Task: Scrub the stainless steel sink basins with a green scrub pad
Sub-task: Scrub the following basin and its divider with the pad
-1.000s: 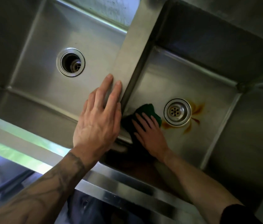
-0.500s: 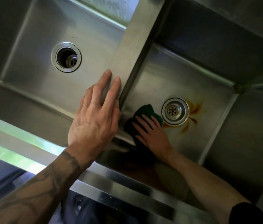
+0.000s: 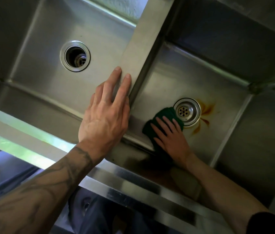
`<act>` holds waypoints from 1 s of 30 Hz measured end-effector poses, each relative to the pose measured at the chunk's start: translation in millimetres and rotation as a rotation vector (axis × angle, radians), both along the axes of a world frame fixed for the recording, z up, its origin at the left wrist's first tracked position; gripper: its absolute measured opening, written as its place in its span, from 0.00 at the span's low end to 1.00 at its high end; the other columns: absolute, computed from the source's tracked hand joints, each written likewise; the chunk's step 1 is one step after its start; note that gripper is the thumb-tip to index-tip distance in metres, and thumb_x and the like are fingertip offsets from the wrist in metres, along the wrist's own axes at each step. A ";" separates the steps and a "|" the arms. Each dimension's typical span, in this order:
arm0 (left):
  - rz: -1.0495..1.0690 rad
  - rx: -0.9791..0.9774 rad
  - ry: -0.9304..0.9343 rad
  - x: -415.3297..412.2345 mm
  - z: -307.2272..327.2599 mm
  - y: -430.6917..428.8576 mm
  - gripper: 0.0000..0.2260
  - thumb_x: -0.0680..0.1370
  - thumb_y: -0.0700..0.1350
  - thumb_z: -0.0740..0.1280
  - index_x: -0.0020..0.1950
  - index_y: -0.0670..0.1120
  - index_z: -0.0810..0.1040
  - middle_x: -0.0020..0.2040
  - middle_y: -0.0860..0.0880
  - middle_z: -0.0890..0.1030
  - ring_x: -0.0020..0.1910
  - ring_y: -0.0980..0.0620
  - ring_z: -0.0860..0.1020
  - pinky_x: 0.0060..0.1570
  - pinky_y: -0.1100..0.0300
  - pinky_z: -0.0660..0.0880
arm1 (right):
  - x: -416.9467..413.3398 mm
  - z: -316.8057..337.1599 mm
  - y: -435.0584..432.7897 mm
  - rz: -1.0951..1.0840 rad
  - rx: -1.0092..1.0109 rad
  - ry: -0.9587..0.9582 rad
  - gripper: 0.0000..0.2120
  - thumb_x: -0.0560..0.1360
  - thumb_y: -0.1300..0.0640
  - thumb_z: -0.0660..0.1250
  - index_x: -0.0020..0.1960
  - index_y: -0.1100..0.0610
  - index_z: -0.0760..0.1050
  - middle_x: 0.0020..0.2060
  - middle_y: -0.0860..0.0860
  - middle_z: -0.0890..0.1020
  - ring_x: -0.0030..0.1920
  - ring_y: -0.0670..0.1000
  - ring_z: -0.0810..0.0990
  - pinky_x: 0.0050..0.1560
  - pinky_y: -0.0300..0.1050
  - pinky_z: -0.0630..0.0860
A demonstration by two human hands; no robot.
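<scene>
I look down into a double stainless steel sink. My right hand [image 3: 170, 134] lies flat on a dark green scrub pad [image 3: 164, 114] and presses it onto the floor of the right basin [image 3: 175, 78]. The pad's far edge touches the rim of the right drain [image 3: 186, 111]. Orange-brown rust streaks [image 3: 204, 115] fan out from the drain's right side. My left hand [image 3: 105, 114] rests flat with fingers together on the steel divider [image 3: 143, 39] between the basins and holds nothing. The left basin [image 3: 99, 78] lies under and to the left of that hand.
The left basin has an open round drain hole [image 3: 75, 55]. The sink's front rim [image 3: 125, 181] runs across the lower part of the view, with dark clothing below it. High steel walls [image 3: 234, 39] close the right basin at the back and right.
My right hand has slid the green pad to the right, from beside the divider wall up against the drain rim. My left hand stays planted on the divider.
</scene>
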State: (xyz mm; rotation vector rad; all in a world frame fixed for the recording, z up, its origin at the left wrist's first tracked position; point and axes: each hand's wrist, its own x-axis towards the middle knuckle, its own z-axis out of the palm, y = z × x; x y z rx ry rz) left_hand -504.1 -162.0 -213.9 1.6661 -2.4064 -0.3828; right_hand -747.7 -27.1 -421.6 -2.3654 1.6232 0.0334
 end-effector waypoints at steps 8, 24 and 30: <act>0.002 0.016 0.012 -0.6 -1.7 0.3 0.23 0.88 0.46 0.56 0.84 0.45 0.65 0.84 0.42 0.64 0.73 0.37 0.72 0.69 0.41 0.75 | 40.5 -5.8 -14.5 0.100 -0.012 -0.058 0.26 0.87 0.45 0.56 0.82 0.50 0.60 0.82 0.54 0.62 0.82 0.60 0.57 0.82 0.63 0.52; 0.004 -0.018 0.007 0.6 -6.2 1.2 0.23 0.88 0.45 0.57 0.84 0.46 0.64 0.83 0.43 0.64 0.72 0.37 0.72 0.65 0.40 0.76 | 23.2 -4.0 -21.8 0.246 -0.018 -0.128 0.24 0.86 0.46 0.58 0.80 0.49 0.65 0.81 0.52 0.66 0.81 0.58 0.61 0.82 0.59 0.54; 0.017 -0.018 0.006 -0.2 -5.0 2.1 0.23 0.88 0.45 0.58 0.84 0.46 0.65 0.83 0.43 0.65 0.72 0.37 0.73 0.65 0.41 0.76 | 44.8 -1.3 -36.7 -0.139 0.007 -0.138 0.24 0.86 0.49 0.58 0.81 0.52 0.63 0.82 0.53 0.62 0.82 0.58 0.58 0.82 0.60 0.53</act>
